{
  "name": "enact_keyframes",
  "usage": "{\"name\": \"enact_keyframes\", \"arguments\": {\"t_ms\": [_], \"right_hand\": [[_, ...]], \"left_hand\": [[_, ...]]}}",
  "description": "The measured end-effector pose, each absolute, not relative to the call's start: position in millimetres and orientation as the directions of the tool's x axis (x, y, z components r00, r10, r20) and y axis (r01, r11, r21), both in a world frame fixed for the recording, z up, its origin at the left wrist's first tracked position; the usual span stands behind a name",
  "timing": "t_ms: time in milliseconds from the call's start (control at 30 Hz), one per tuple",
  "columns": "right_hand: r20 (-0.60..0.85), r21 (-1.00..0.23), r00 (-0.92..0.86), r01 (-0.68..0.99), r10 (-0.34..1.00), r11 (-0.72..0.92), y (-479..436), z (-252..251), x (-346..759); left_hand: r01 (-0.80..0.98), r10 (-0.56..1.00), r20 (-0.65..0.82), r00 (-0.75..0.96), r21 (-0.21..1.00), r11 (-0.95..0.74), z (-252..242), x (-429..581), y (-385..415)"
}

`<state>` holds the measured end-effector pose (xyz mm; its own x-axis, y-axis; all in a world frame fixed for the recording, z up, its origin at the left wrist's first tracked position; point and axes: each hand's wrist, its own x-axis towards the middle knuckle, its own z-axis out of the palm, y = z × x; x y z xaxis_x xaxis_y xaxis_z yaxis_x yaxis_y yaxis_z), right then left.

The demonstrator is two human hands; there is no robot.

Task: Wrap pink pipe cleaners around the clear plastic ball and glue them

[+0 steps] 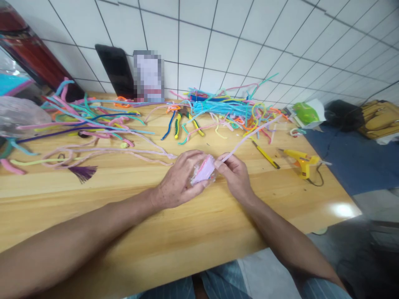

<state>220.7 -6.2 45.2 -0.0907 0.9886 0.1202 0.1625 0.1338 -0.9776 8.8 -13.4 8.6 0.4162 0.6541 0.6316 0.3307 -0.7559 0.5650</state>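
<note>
Over the middle of the table, my left hand (pixel 181 178) is closed around a small clear-plastic piece wrapped in lilac and pink pipe cleaner (pixel 204 169); its exact shape is partly covered by the fingers. Close beside it on the right, my right hand (pixel 235 176) pinches a long lilac pipe cleaner (pixel 249 137) between thumb and forefinger. The pipe cleaner's free length slants up and away to the right. Its near end meets the lilac wrapped piece; whether it is fixed there I cannot tell.
Loose pipe cleaners (pixel 87 120) lie at the left, with a bundled heap (pixel 218 108) along the wall. Pliers (pixel 187 122), a yellow cutter (pixel 264 153) and a yellow glue gun (pixel 302 162) rest nearby. A purple tassel (pixel 82 172) lies left; a black phone (pixel 115 70) leans on the tiles.
</note>
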Motion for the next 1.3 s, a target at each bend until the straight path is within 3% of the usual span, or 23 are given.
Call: {"name": "enact_keyframes", "arguments": {"t_ms": [533, 667, 833, 1067, 1300], "right_hand": [[0.245, -0.929, -0.198, 0.233, 0.949, 0.288, -3.3, 53.0, 234.2], [0.525, -0.746, -0.075, 0.439, 0.848, 0.501, -6.4, 57.0, 239.9], [0.756, -0.453, -0.221, 0.501, 0.616, 0.737, -8.2, 55.6, 235.3], [0.758, -0.275, -0.393, 0.530, 0.520, 0.802, -6.0, 58.4, 236.0], [0.683, -0.291, -0.435, 0.575, 0.587, 0.765, -2.6, 55.6, 239.1]], "left_hand": [[0.314, 0.658, 0.613, 0.438, 0.582, -0.750, 10.3, 5.3, -10.2], [0.300, 0.668, 0.608, 0.429, 0.601, -0.741, 10.1, 3.9, -7.8], [0.281, 0.671, 0.610, 0.422, 0.616, -0.736, 8.1, 4.0, -6.2], [0.260, 0.656, 0.623, 0.427, 0.610, -0.748, 8.5, 4.6, -5.2], [0.259, 0.643, 0.641, 0.420, 0.594, -0.762, 8.1, 6.2, -5.3]]}}
